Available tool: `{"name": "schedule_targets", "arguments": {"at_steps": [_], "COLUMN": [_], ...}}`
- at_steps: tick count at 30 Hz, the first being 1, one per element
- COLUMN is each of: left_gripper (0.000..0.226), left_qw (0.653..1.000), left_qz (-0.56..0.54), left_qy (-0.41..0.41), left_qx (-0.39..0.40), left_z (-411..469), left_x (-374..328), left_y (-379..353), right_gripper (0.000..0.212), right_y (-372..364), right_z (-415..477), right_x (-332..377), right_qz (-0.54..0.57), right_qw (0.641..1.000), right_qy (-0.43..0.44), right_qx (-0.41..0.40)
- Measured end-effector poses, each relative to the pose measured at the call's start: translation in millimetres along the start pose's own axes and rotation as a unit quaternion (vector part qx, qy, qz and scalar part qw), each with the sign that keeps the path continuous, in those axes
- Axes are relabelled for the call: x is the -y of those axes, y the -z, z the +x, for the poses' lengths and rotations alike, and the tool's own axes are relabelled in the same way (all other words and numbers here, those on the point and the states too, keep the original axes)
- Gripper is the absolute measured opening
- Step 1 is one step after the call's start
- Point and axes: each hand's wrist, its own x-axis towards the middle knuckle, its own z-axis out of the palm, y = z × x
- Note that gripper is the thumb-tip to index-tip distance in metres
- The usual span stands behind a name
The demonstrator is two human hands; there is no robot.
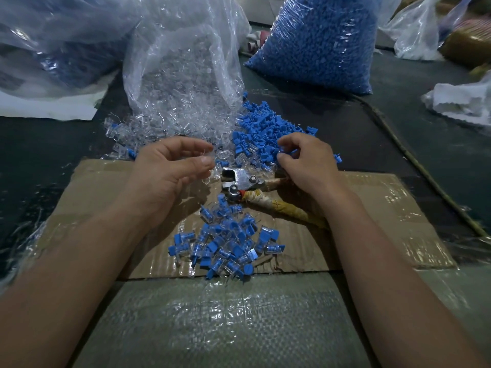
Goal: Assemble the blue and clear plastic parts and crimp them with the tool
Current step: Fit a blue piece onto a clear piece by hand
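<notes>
My left hand [170, 166] pinches a clear plastic part [210, 154] between thumb and fingertips, just above the crimping tool. My right hand [305, 160] has its fingers curled round a blue plastic part [285, 152] at the edge of the loose blue pile [265, 128]. The crimping tool [239, 181], with metal jaws and tape-wrapped handles, lies on the cardboard [372, 221] between my hands. Loose clear parts [148, 131] spill out of the clear bag on the left. Several assembled blue-and-clear pieces [225, 243] are heaped on the cardboard nearer to me.
An open clear bag [183, 62] of clear parts stands behind my left hand. A full bag of blue parts [318, 43] stands at the back right. More plastic bags [53, 43] and white material [462, 99] lie around. Woven sheet [225, 322] covers the near area.
</notes>
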Motion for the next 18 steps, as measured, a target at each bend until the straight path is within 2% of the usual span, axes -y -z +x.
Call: {"name": "schedule_targets", "arguments": {"at_steps": [3,8,18], "left_gripper": [0.018,0.016,0.018], "left_qw": [1.000,1.000,1.000], "left_qz": [-0.004,-0.010,-0.018], "left_qy": [-0.002,-0.005,0.002], "left_qx": [0.004,0.011,0.009], "left_z": [0.8,-0.2,-3.1], "left_x": [1.8,2.1,0.7], "left_y": [0.6,0.2,-2.7], "right_gripper": [0.034,0.017,0.020], "right_y": [-5.4,-6.1,-7.1], "right_z": [4.4,5.5,4.6], "right_x": [0.6,0.3,3.9], "right_qz": [-0.040,-0.044,-0.047], "right_qw": [0.999,0.999,0.999], "right_qy": [0.010,0.015,-0.003], "right_qx": [0.012,0.006,0.005]}}
